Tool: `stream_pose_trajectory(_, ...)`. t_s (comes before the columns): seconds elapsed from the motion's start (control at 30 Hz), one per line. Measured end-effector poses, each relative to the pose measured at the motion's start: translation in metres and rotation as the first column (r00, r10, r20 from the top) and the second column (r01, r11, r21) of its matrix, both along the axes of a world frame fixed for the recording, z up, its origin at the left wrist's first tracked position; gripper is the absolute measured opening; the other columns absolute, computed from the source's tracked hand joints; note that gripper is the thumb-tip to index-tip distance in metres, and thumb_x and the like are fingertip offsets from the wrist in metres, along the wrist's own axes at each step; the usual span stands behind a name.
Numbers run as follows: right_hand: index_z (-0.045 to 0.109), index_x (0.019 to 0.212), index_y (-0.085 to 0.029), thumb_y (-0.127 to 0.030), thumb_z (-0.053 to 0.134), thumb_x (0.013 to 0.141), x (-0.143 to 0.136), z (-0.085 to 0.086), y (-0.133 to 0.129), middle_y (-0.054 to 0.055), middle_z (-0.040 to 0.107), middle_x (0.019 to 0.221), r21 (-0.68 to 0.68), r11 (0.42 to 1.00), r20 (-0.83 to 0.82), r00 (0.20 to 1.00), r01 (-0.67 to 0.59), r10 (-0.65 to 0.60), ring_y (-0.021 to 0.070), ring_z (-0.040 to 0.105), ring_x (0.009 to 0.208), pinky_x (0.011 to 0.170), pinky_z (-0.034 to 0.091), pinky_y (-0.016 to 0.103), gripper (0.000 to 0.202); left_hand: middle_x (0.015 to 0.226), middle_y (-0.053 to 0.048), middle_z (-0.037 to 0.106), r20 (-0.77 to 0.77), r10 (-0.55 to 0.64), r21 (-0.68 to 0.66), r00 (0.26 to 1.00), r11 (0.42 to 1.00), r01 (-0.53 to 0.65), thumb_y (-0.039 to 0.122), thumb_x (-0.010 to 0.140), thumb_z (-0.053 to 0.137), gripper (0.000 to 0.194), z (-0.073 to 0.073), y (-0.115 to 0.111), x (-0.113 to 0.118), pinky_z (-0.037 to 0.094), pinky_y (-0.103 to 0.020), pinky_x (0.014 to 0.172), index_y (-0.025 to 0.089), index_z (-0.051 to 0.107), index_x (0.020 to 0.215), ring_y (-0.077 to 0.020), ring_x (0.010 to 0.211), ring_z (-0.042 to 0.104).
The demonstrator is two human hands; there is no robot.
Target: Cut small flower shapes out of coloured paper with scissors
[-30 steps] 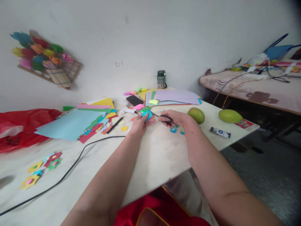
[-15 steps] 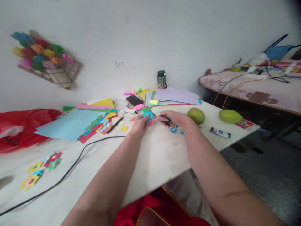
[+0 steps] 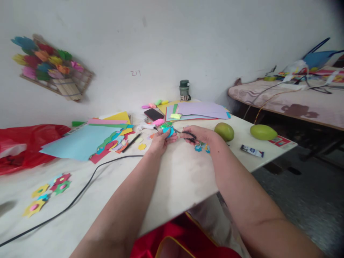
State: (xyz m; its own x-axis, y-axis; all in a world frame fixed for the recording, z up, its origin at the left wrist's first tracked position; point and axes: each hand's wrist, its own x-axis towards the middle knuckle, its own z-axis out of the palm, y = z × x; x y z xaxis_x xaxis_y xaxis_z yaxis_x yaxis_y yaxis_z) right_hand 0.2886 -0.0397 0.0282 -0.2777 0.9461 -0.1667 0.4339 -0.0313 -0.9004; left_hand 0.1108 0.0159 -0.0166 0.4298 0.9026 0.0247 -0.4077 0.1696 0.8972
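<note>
1. Two bare hands work close together above the white table (image 3: 185, 175), the left hand (image 3: 160, 141) and the right hand (image 3: 198, 133) a little apart.
2. The blue paper piece (image 3: 168, 132) is in the left hand, pinched between the thumb and the fingers; the thumb lies at its left edge, and the other fingers reach rightward under and below it, their tips showing past its lower right side.
3. The right hand's fingers are curled around the black handles of the scissors (image 3: 191, 134), whose blades point left toward the paper; whether the blades touch it is too small to tell.
4. Blue cut-outs (image 3: 198, 147) lie on the table just below the right hand, near its wrist.
5. A green mango (image 3: 224, 132) sits just beyond the right wrist, with a yellow-green mango (image 3: 263, 132) farther right.
6. Left of the left hand lie a small yellow cut-out (image 3: 142, 146) and a black pen (image 3: 131, 142).
7. Beyond the left hand are a pink packet (image 3: 158, 122) and a dark phone (image 3: 154, 114).
</note>
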Motion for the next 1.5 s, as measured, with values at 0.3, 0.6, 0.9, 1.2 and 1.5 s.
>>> stream_pose_trajectory(0.3,0.043,0.061,-0.018,-0.033,0.052,0.083,0.003,-0.003,0.005,-0.003,0.049,0.044,-0.086,0.996,-0.069,0.998,0.005,-0.011,0.0072,0.041,0.032,0.03,0.023,0.02,0.027,0.063,-0.005,0.066,-0.007,-0.007,-0.007,1.0,1.0,0.007,0.017,0.078,0.063,0.009,0.002,-0.001,0.0,0.056,-0.026,0.055,0.01,0.059,0.08,-0.0133,0.051,0.063)
stream_pose_trajectory(0.6,0.047,0.064,-0.019,-0.033,0.055,0.079,0.01,-0.008,0.009,-0.003,0.05,0.044,-0.09,0.996,-0.086,0.996,-0.014,0.006,0.0077,0.042,0.033,0.028,0.022,0.02,0.022,0.059,-0.001,0.061,0.018,-0.055,-0.022,0.998,0.998,0.056,0.012,0.074,0.065,0.009,0.003,0.0,-0.004,0.056,-0.024,0.059,0.011,0.056,0.077,-0.0079,0.047,0.057)
stream_pose_trajectory(0.9,0.045,0.063,-0.018,-0.031,0.054,0.078,0.01,-0.006,0.007,-0.002,0.051,0.047,-0.055,0.998,-0.071,0.997,-0.011,0.007,0.0072,0.044,0.035,0.03,0.023,0.019,0.022,0.076,-0.009,0.069,0.004,-0.016,-0.068,1.0,0.998,0.016,0.017,0.077,0.066,0.014,0.004,0.0,-0.003,0.057,-0.027,0.062,0.01,0.056,0.085,-0.0155,0.06,0.068)
stream_pose_trajectory(1.2,0.05,0.069,-0.017,-0.037,0.052,0.08,0.008,-0.009,0.009,-0.001,0.055,0.05,0.019,1.0,-0.044,0.999,-0.024,0.025,0.0082,0.046,0.035,0.031,0.026,0.02,0.023,0.082,-0.011,0.07,-0.004,-0.04,-0.054,0.999,0.998,0.04,0.017,0.077,0.065,0.012,0.003,-0.001,-0.003,0.058,-0.03,0.065,0.009,0.061,0.084,-0.0202,0.07,0.07)
stream_pose_trajectory(1.5,0.048,0.065,-0.017,-0.04,0.054,0.081,0.005,-0.008,0.007,0.0,0.055,0.049,0.056,0.998,-0.022,1.0,-0.018,0.02,0.0076,0.043,0.034,0.031,0.026,0.02,0.028,0.083,-0.011,0.07,0.003,-0.069,-0.01,0.998,0.998,0.069,0.018,0.077,0.064,0.012,-0.002,0.002,-0.003,0.058,-0.031,0.066,0.009,0.063,0.085,-0.0211,0.075,0.07)
